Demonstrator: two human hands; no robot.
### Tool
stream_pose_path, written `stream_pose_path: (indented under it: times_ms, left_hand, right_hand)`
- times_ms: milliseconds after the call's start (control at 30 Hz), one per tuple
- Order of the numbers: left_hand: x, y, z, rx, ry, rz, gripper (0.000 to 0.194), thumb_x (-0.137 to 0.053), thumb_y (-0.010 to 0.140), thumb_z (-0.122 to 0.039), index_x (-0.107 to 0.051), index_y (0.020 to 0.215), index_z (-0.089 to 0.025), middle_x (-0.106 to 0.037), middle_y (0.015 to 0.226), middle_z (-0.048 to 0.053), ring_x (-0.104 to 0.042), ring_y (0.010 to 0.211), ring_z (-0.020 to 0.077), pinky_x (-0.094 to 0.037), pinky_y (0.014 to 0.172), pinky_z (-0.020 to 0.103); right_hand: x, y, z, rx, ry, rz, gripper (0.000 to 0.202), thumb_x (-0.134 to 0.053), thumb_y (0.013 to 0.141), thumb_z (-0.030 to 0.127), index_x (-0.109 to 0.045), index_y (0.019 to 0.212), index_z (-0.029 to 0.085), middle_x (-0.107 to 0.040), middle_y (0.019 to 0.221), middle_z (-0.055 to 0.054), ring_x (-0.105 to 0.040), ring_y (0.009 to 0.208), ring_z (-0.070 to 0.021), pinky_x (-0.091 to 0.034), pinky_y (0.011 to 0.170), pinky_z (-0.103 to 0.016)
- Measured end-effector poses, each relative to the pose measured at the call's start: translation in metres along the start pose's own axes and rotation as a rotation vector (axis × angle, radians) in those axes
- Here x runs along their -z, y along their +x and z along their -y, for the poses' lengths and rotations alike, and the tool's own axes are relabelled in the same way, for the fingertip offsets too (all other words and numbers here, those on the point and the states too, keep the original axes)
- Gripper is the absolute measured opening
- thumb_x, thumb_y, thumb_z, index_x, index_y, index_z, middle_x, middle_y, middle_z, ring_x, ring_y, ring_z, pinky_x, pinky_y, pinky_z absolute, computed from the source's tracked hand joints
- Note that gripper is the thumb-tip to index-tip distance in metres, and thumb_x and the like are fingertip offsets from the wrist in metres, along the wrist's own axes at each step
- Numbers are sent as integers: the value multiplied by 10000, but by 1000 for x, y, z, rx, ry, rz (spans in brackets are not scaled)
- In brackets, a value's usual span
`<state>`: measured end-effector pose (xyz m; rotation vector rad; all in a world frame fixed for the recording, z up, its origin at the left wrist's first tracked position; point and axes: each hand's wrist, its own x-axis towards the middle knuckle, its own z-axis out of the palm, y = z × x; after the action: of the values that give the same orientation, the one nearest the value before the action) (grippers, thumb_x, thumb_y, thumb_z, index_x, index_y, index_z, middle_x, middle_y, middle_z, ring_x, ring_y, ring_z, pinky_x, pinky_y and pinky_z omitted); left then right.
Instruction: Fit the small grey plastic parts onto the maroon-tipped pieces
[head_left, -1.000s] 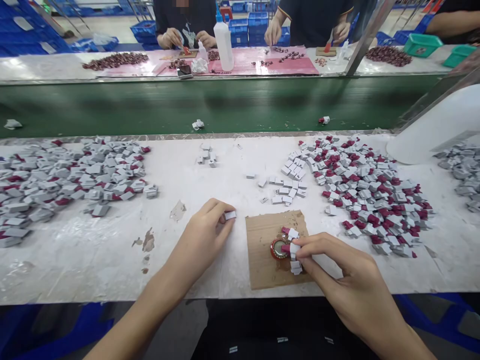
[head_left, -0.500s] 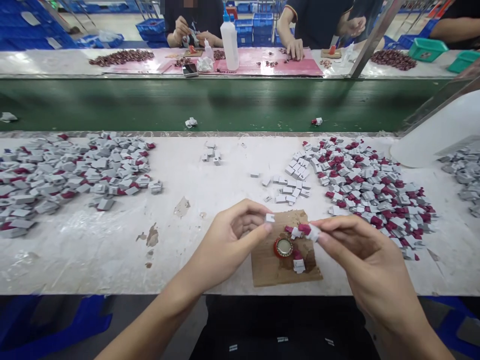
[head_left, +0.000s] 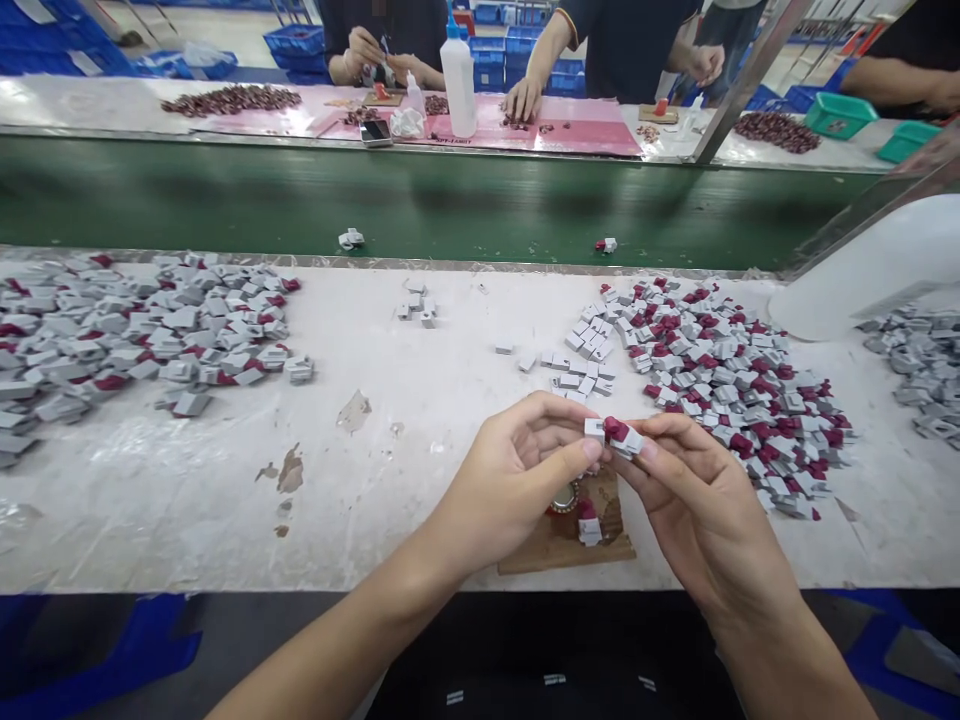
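My left hand [head_left: 517, 470] pinches a small grey plastic block [head_left: 594, 429] between thumb and fingers. Right beside it, my right hand [head_left: 697, 490] is closed on a grey-and-maroon plastic piece [head_left: 622, 437], its maroon end turned towards the block. The two parts meet or nearly meet; I cannot tell whether they are joined. Below the hands lies a piece of brown cardboard [head_left: 540, 556], partly covered by my left hand. On it are a bottle cap [head_left: 564, 497], half hidden, and another grey-and-maroon piece [head_left: 589, 525].
Loose grey blocks [head_left: 589, 362] lie beyond my hands. A heap of grey-and-maroon pieces [head_left: 739, 385] is on the right, another heap [head_left: 142, 330] on the left. Past the table edge runs a green conveyor belt [head_left: 465, 205] carrying a few pieces. Co-workers' hands [head_left: 523, 100] work opposite.
My left hand has moved right, bringing the grey block up to the maroon end of the piece in my right hand. Belt pieces sit further left in view; a co-worker's hand has shifted left.
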<state>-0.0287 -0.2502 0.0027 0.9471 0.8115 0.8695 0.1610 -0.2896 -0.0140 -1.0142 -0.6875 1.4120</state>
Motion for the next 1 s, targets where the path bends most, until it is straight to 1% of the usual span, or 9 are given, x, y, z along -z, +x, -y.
stream_pose_path:
  times_ms: [133, 267, 433, 533, 633, 700, 800, 867, 1000]
  left_hand:
    - [3, 1, 0, -13, 71, -3, 171, -837, 1008, -281, -774, 1135, -186, -832, 1030, 50, -796, 984, 181, -659, 911, 296]
    - [6, -1, -5, -62, 247, -17, 121, -815, 1007, -258, -808, 1113, -202, -844, 1070, 57, -804, 1028, 216, -654, 958, 347]
    - [12, 1, -15, -100, 372, -32, 113, -790, 1012, -286, -800, 1104, -219, -840, 1049, 60, -809, 998, 243, -670, 903, 380]
    - [23, 20, -22, -118, 444, -27, 123, -755, 1019, -280, -764, 1122, -212, -832, 1065, 68, -804, 1038, 251, -660, 927, 402]
    - [40, 56, -32, -164, 527, -73, 92, -761, 987, -244, -754, 1059, -187, -826, 1098, 90, -797, 1014, 248, -647, 945, 422]
    - [53, 88, -40, -189, 635, -200, 79, -770, 972, -214, -769, 1041, -176, -825, 1128, 101, -785, 1004, 238, -637, 938, 404]
    - [69, 141, -52, -190, 757, -418, 97, -744, 997, -182, -772, 1084, -148, -820, 1148, 130, -766, 1047, 242, -620, 972, 395]
    - [77, 174, -58, -161, 795, -476, 102, -714, 1026, -157, -764, 1104, -114, -814, 1148, 156, -767, 1066, 249, -622, 985, 398]
    - [87, 220, -66, -95, 904, -549, 198, -740, 1068, -233, -751, 1232, -122, -781, 1254, 135, -762, 1132, 257, -640, 1026, 454]
  right_hand:
    - [1, 1, 0, 102, -184, 2, 92, -932, 956, 327, -919, 1043, 303, -892, 1071, -25, -853, 999, -180, -704, 925, -235]
    - [3, 6, 7, 267, -449, 76, 84, -875, 1000, 276, -933, 1049, 313, -874, 1069, -42, -835, 1054, -204, -699, 940, -261]
    - [-3, 20, 15, 211, -482, 158, 47, -897, 964, 301, -925, 1001, 296, -880, 1014, -63, -854, 961, -238, -723, 834, -317]
    - [-12, 44, 24, 216, -572, 209, 79, -861, 973, 327, -902, 994, 263, -875, 1020, -79, -845, 979, -261, -725, 853, -373]
    - [-23, 96, 41, 251, -837, 267, 210, -831, 966, 322, -886, 1159, 261, -872, 1164, -94, -828, 1089, -299, -710, 949, -469]
    - [-31, 147, 52, 342, -1045, 157, 347, -805, 971, 274, -839, 1317, 273, -830, 1332, -102, -798, 1176, -317, -689, 993, -502]
    - [-47, 231, 59, 367, -1159, -1, 371, -738, 1025, 183, -773, 1394, 170, -724, 1485, -205, -770, 1202, -330, -635, 1071, -552]
    - [-58, 278, 56, 342, -1222, -17, 345, -757, 1067, 262, -740, 1401, 177, -704, 1502, -176, -748, 1241, -313, -626, 1084, -549]
    - [-72, 327, 42, 293, -1296, 37, 373, -754, 1095, 393, -708, 1420, 216, -716, 1464, -118, -748, 1224, -287, -655, 1026, -514]
